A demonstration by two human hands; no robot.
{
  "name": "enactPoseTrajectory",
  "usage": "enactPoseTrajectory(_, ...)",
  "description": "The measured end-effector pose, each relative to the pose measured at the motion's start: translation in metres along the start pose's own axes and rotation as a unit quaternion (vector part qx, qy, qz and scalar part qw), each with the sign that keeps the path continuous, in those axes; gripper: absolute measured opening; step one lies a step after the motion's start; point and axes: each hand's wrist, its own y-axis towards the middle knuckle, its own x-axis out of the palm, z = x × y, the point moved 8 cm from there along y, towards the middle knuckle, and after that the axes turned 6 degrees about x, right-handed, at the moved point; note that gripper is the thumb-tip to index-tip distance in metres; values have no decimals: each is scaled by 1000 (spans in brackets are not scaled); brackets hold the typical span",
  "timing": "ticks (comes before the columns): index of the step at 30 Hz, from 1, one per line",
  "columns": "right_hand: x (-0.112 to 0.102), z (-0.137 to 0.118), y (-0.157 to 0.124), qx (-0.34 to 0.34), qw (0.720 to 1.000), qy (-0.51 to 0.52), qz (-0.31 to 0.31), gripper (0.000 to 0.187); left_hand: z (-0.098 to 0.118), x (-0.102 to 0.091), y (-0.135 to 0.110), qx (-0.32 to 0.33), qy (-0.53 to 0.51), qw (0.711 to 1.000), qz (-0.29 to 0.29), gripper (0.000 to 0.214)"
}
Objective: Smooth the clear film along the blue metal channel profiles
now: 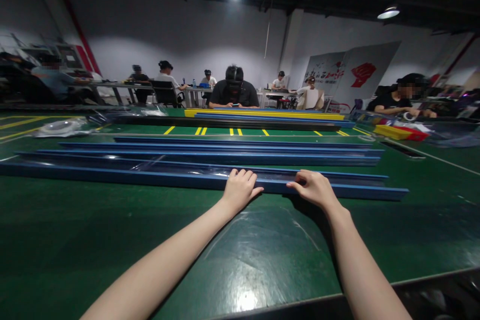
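A long blue channel-shaped strip (123,175) lies nearest to me across the green table, with clear film inside it. My left hand (242,187) is curled over its near wall, fingers inside the channel and thumb pointing right. To the right, my right hand (313,187) pinches the same wall, with the thumb in front and the fingers bent over the top. Part of the right fingers is hidden behind the hand. Just beyond this strip, another blue channel strip (262,158) lies roughly parallel, with a further blue strip (243,144) behind it.
Farther back lie a black strip (232,122) and a yellow strip (318,115). A roll in clear wrap (60,127) is at left. Red and yellow trays (401,132) and a flat dark phone-like object (403,149) are at right. A person (234,90) sits opposite; several others work around.
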Motion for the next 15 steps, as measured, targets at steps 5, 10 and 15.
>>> enactPoseTrajectory(5,1,2,0,7,1000,9,0,35,0,1,0,-1,-1,1000,0,32)
enactPoseTrajectory(10,3,0,1,-4,1000,-4,-3,36,-1,3,0,-8,-3,1000,-4,33)
enactPoseTrajectory(15,7,-3,0,-18,999,-3,-29,34,-2,4,-1,-16,-4,1000,-4,33)
